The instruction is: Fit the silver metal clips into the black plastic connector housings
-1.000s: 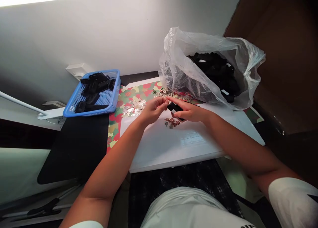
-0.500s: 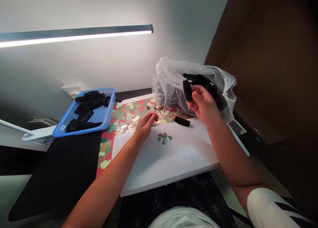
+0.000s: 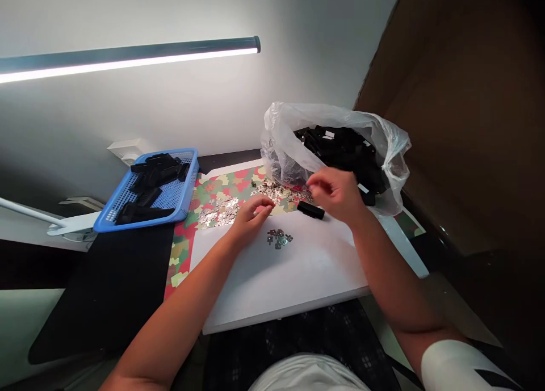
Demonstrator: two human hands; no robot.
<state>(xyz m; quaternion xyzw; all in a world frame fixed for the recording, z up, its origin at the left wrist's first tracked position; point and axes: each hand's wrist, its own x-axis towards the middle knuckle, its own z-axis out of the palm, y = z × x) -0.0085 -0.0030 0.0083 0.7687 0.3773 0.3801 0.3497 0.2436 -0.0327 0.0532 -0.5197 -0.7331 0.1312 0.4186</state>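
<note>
My left hand (image 3: 252,218) hovers over the far edge of the white board (image 3: 306,272), its thumb and index finger pinched together. Whatever lies between those fingertips is hidden or too small to make out. My right hand (image 3: 338,195) is in front of the plastic bag, with its fingers curled and no object showing in them. Just below its fingertips a black block-shaped piece (image 3: 310,210) rests at the board's far edge. Several small flat metal pieces (image 3: 279,239) lie loose on the board, to the right of my left hand.
A clear plastic bag (image 3: 283,127) full of black parts (image 3: 340,152) stands behind my right hand. More metal pieces (image 3: 219,211) are piled on the patterned sheet (image 3: 183,255). At the left, a blue basket (image 3: 99,223) holds black pieces (image 3: 155,172). A tube lamp (image 3: 170,59) hangs above.
My right hand has come down and slightly left from the bag's mouth; the black piece it held no longer shows in it. My left hand has barely moved.
</note>
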